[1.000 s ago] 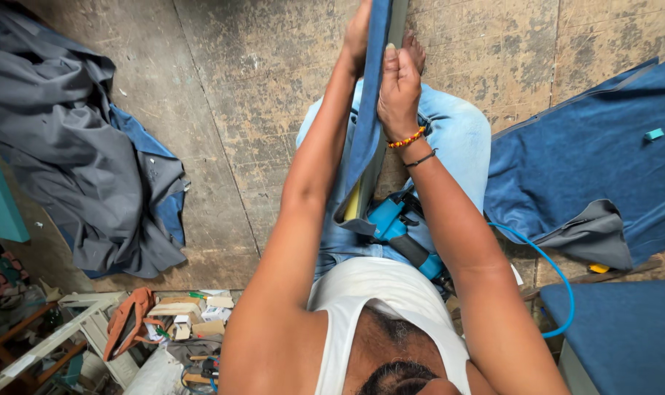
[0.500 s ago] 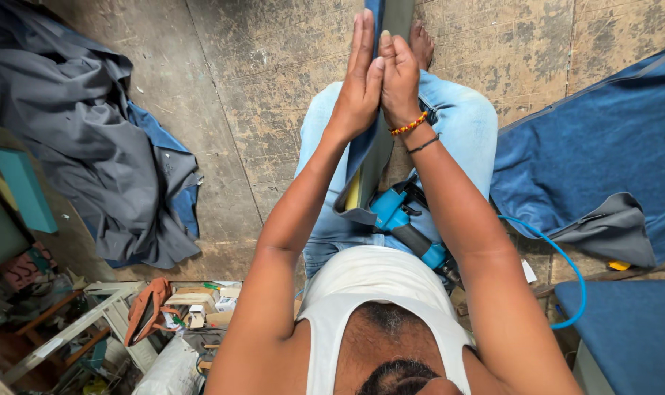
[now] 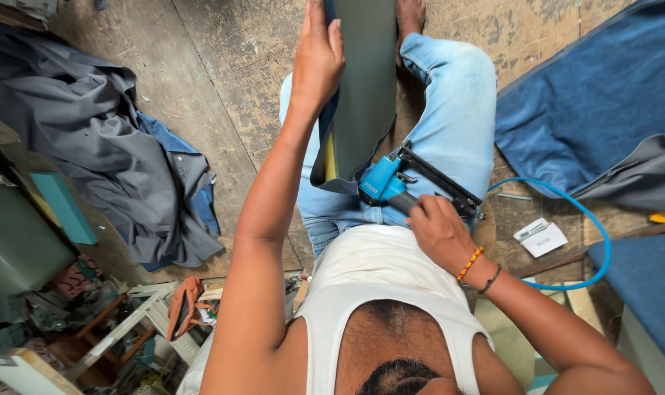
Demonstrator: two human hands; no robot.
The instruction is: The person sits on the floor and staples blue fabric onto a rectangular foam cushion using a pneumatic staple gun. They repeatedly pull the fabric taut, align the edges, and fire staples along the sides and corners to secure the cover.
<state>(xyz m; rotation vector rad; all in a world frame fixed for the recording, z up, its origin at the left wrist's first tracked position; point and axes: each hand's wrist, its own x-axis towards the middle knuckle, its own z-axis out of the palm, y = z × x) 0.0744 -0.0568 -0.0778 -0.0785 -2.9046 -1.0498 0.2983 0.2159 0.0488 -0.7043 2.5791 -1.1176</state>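
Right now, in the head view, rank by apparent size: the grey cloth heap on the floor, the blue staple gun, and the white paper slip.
1. grey cloth heap, clearly the largest.
2. blue staple gun, gripped by the right hand on the lap, nearer the camera, so it looks enlarged.
3. white paper slip, the smallest.

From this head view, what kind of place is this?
Probably an upholstery workshop. The right hand grips a blue pneumatic staple gun on a thin blue air hose, the left hand holds a dark fabric-covered panel, and crumpled grey cloth lies on the worn floor.
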